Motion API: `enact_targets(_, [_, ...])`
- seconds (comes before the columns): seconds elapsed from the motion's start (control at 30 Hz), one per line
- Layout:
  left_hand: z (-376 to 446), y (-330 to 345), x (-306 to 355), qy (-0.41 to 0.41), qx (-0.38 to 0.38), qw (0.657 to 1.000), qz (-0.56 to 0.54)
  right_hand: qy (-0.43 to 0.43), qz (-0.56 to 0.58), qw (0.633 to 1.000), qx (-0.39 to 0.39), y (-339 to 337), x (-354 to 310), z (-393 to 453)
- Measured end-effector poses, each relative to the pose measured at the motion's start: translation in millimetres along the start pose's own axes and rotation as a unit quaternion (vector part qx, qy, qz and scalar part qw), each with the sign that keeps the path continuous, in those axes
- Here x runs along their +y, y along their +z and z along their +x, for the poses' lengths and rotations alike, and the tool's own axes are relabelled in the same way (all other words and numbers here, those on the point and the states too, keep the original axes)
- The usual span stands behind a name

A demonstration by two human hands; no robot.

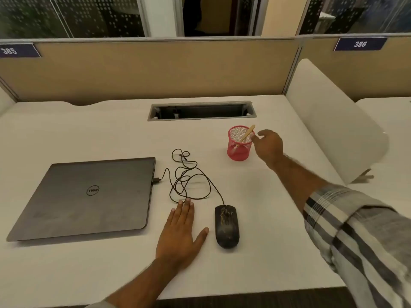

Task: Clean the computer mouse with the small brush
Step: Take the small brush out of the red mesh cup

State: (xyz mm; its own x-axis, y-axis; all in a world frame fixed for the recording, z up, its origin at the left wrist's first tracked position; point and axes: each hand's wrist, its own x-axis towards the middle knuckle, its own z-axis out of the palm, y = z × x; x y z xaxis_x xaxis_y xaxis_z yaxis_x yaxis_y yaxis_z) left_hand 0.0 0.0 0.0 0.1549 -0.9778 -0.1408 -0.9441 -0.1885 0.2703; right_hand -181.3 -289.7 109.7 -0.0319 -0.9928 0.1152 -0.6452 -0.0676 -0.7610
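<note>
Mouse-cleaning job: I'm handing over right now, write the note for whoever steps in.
Left hand: flat on the desk, open, just left of the mouse, not touching it.
Right hand: open, reaching at the red mesh cup, nothing gripped yet.
Brush: leaning in the cup, wooden handle sticking out.
Mouse: on the desk, debris on top, cable plugged into the closed laptop.
Done: nothing yet.
Left: take the brush, sweep the mouse clean.

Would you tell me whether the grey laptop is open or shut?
Shut: the grey laptop lies flat on the white desk, logo lid facing up.
</note>
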Motion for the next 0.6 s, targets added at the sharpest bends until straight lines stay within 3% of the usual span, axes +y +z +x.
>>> enact_targets(0.33, [1, 1, 0, 0.009, 0.028, 1.000, 0.006, 0.118, 0.034, 0.992, -0.037, 19, -15, 42])
enact_targets(0.6, [0, 2, 0, 0.007, 0.037, 0.999, 0.006, 0.098, 0.022, 0.995, -0.017, 33, -16, 54])
